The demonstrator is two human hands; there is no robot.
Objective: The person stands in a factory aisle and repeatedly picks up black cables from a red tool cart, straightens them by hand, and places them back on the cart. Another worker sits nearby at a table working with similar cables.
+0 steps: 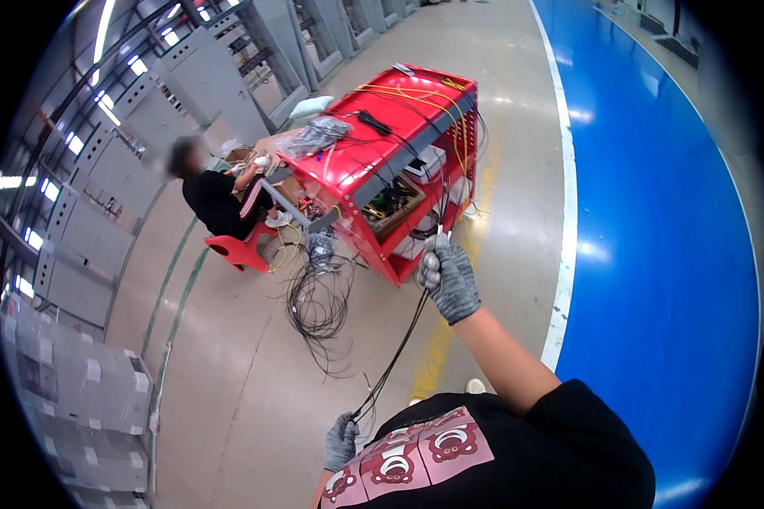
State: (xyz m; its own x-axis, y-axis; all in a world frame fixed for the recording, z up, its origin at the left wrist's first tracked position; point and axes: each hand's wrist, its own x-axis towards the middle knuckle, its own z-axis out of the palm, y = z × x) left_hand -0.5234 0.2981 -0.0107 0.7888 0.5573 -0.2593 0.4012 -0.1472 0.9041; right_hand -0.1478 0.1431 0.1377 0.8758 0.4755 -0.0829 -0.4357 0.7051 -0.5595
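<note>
My right hand (448, 276), in a grey knit glove, is raised in front of me and closed on the upper end of a bundle of thin black wires (396, 349). The wires run taut down to my left hand (341, 440), also gloved, which grips them low near my waist beside my black printed shirt. Beyond my right hand stands a red tool cart (373, 157) with yellow and black wires draped over its top and shelves. A loose tangle of black wires (316, 301) lies on the floor by the cart.
Another person in black sits on a red stool (239, 248) left of the cart, hands at a bench. Grey electrical cabinets (197, 81) line the left side. A blue floor lane (654, 212) with a white border runs on the right. Wrapped grey panels (72, 399) lie lower left.
</note>
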